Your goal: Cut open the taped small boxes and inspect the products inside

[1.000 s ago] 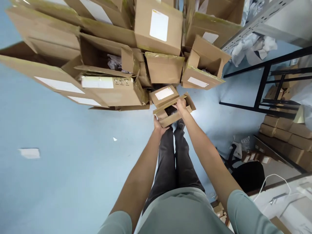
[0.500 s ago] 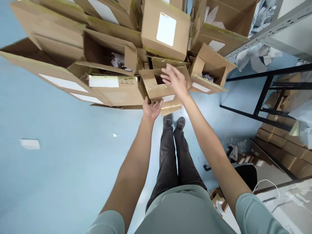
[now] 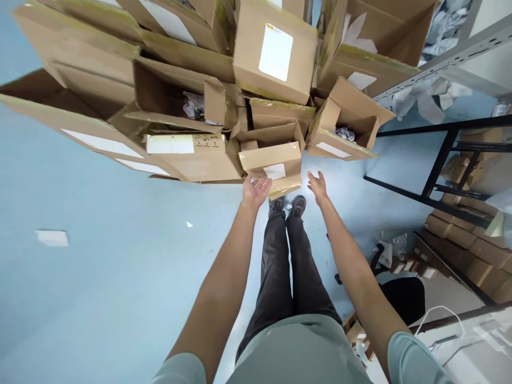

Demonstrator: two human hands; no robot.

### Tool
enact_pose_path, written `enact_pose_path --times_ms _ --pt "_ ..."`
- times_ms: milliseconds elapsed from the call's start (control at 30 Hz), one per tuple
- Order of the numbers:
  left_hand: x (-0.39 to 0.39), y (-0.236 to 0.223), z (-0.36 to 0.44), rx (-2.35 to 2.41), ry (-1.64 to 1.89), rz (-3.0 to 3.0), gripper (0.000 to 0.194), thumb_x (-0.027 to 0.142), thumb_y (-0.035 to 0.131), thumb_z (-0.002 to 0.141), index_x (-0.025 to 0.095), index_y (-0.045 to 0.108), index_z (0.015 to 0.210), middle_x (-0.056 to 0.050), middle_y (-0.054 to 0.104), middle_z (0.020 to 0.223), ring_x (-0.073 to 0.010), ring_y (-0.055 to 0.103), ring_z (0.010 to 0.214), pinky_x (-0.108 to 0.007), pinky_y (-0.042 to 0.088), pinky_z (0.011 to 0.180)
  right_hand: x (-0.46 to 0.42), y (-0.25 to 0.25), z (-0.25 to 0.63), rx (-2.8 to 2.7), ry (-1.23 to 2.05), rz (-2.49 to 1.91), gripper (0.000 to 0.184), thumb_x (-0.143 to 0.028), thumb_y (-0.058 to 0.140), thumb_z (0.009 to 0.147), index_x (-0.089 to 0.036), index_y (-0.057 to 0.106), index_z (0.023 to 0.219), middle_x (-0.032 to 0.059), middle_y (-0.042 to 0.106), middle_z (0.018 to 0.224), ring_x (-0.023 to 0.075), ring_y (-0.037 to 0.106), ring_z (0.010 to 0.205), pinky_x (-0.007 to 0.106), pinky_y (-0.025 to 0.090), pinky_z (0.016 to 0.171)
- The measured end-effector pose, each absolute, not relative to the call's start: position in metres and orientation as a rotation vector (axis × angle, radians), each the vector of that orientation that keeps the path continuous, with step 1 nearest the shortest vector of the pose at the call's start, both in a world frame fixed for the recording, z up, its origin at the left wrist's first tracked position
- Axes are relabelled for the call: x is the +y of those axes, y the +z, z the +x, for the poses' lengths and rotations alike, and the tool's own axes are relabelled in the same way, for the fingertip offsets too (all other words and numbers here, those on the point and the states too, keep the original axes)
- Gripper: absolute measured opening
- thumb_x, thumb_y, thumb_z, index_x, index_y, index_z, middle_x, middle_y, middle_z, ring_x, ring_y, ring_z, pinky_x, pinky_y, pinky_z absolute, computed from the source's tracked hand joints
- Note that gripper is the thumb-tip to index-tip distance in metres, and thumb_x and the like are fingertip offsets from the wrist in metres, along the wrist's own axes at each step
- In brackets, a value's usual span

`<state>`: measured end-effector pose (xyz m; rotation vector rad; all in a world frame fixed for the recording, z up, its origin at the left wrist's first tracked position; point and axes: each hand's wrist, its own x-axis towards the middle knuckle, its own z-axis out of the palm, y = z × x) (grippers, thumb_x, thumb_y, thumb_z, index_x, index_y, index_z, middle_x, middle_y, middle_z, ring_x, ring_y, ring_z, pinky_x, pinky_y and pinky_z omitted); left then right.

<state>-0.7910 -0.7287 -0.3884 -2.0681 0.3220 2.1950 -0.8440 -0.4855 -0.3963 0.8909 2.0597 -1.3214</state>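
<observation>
A small open cardboard box point(image 3: 272, 157) with a white label point(image 3: 274, 171) stands at the front of the row of boxes, just beyond my feet. Its front flap hangs outward below the label. My left hand point(image 3: 256, 190) is at the box's lower left front corner, palm up with fingers apart; whether it touches the cardboard I cannot tell. To the right of the same box, my right hand point(image 3: 317, 185) hangs in the air with spread fingers and nothing in it. The inside of the box is mostly hidden by its front wall.
A smaller open box with crumpled paper point(image 3: 344, 134) sits to the right, and a closed labelled box point(image 3: 276, 50) behind. Larger open boxes point(image 3: 100, 125) line the left. A black metal frame point(image 3: 434, 160) stands at right. Paper scraps point(image 3: 52, 238) lie on the blue floor.
My right hand has moved from above the small box down to its right side. My left hand has shifted slightly right and down. The box's opening and front label show more fully now.
</observation>
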Motion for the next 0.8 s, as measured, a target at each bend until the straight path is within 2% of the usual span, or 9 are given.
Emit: enact_pose_path --times_ms 67,167,300,467,667,733,800 --pt "-0.729 -0.4 -0.788 0.412 2.148 -2.066 0.058 0.051 0.057 0.121 0.018 0.049 0.168 -0.02 0.07 0.149 -0.0249 0.08 0.127 -0.035 0.069 0.109 -0.491 -0.405 -0.839 1.904 -1.34 0.975 0.092 -0.045 0.075 0.108 -0.015 0.035 0.185 0.0248 0.065 0.166 0.0263 0.077 0.135 0.042 0.066 0.113" --pt "-0.729 -0.412 -0.777 0.49 2.09 -2.041 0.053 0.049 0.057 0.121 0.02 0.051 0.165 -0.02 0.069 0.155 -0.026 0.078 0.132 -0.036 0.068 0.111 -0.498 -0.413 -0.833 1.789 -1.349 1.058 0.086 -0.041 0.075 0.11 -0.015 0.039 0.184 0.02 0.069 0.162 0.0231 0.079 0.132 0.037 0.066 0.112" --pt "-0.728 -0.412 -0.756 0.559 2.002 -1.993 0.051 0.046 0.053 0.122 0.021 0.051 0.167 -0.02 0.069 0.157 -0.0259 0.079 0.132 -0.034 0.068 0.107 -0.499 -0.41 -0.819 1.733 -1.301 1.098 0.067 -0.038 0.074 0.112 -0.017 0.055 0.173 0.0149 0.078 0.149 0.0201 0.082 0.12 0.031 0.069 0.105" --pt "-0.725 -0.399 -0.731 0.793 1.81 -1.901 0.047 0.039 0.049 0.122 0.022 0.054 0.165 -0.018 0.074 0.15 -0.0216 0.082 0.115 -0.031 0.069 0.1 -0.495 -0.396 -0.793 1.766 -1.122 1.038 0.042 -0.035 0.064 0.117 -0.018 0.066 0.156 0.012 0.082 0.135 0.0137 0.084 0.103 0.023 0.069 0.095" --pt "-0.711 -0.4 -0.694 1.005 1.629 -1.729 0.041 0.037 0.068 0.113 0.022 0.066 0.151 -0.017 0.079 0.137 -0.0218 0.082 0.103 -0.033 0.069 0.094 -0.481 -0.403 -0.751 1.809 -0.909 0.921 0.032 -0.025 0.074 0.109 -0.018 0.076 0.14 0.0093 0.085 0.118 0.0154 0.082 0.085 0.03 0.071 0.089" --pt "-0.7 -0.419 -0.678 1.076 1.562 -1.616 0.035 0.035 0.074 0.108 0.022 0.07 0.141 -0.016 0.082 0.128 -0.0222 0.081 0.1 -0.034 0.068 0.092 -0.472 -0.423 -0.732 1.822 -0.802 0.834 0.032 -0.022 0.079 0.104 -0.018 0.08 0.135 0.0083 0.086 0.112 0.0195 0.084 0.087 0.035 0.071 0.092" --pt "-0.684 -0.45 -0.661 1.129 1.498 -1.477 0.027 0.031 0.078 0.104 0.021 0.074 0.128 -0.014 0.082 0.116 -0.0237 0.08 0.096 -0.036 0.068 0.091 -0.464 -0.456 -0.711 1.84 -0.7 0.721 0.033 -0.019 0.083 0.099 -0.019 0.083 0.132 0.0075 0.087 0.109 0.0254 0.086 0.099 0.04 0.07 0.102"
